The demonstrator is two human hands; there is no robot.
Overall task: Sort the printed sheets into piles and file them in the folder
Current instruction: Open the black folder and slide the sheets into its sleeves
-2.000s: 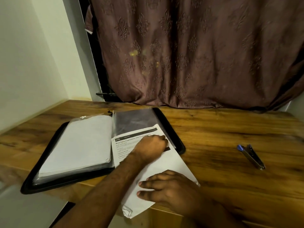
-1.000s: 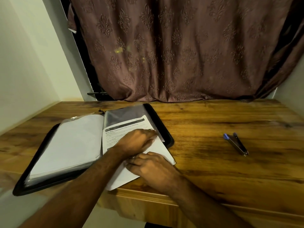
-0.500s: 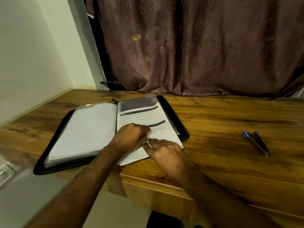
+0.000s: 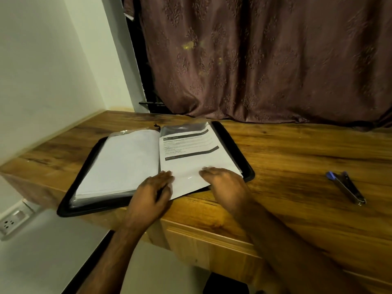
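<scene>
Folder [image 4: 233, 145]: black, lying open on the wooden tabletop [image 4: 297, 158], at about 10 o'clock from the middle of the view.
Left half of folder: a stack of white pages in clear sleeves [image 4: 121, 164], lying flat.
Printed sheet [image 4: 191, 153]: on the right half of the folder, with dark bars and lines of text in its upper part; the near edge passes over the folder rim onto the tabletop. Whether it is inside a sleeve, I cannot tell.
Left hand [image 4: 150, 196]: at 6 o'clock of the folder spine, palm down; the fingers [image 4: 167, 175] are nearly straight and rest on the near left part of the sheet, they grip nothing.
Right hand [image 4: 227, 183]: at the near right corner of the sheet, palm down; the fingers [image 4: 209, 171] are a little bent and press on the paper, they hold nothing.
Stapler [image 4: 345, 187]: dark with a blue end, at 3 o'clock, well apart from the folder.
Curtain [image 4: 265, 60]: brown and patterned, at 12 o'clock behind the tabletop.
Wall socket [image 4: 10, 223]: at 8 o'clock, below the tabletop edge.
</scene>
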